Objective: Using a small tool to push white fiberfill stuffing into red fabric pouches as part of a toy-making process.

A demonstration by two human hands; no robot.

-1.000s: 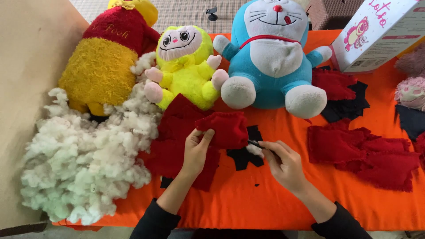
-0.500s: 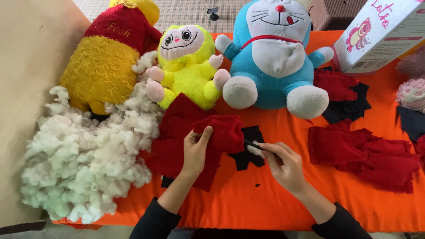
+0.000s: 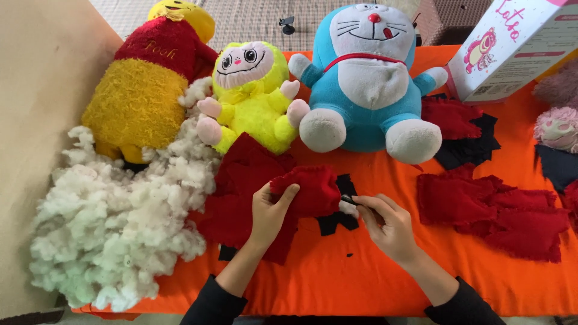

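Orange table cover (image 3: 361, 283) fills the view, and to the left of the grip sprawls one big heap of white stuffing (image 3: 114, 222). Beyond the grip, three plush toys in a row: a blue and white cat (image 3: 367, 78) straight behind, a yellow and red bear (image 3: 144, 90) far to the left, and a smaller bright yellow one (image 3: 253, 102) between them. One white printed box (image 3: 512, 48) sits beyond and to the right. Well to the right of the grip lies one pile of red fabric pieces (image 3: 494, 210), a second red and black pile (image 3: 460, 129) behind it.

Now the hands: left hand (image 3: 268, 213) is clasped on a small red fabric pouch (image 3: 307, 189), thumb on top, holding it over more red cloth. Right hand (image 3: 388, 222) pinches a thin dark tool (image 3: 349, 199) at the pouch's right end, where one tuft of white stuffing (image 3: 347, 209) shows. Black felt scraps (image 3: 337, 219) lie just under the grip.
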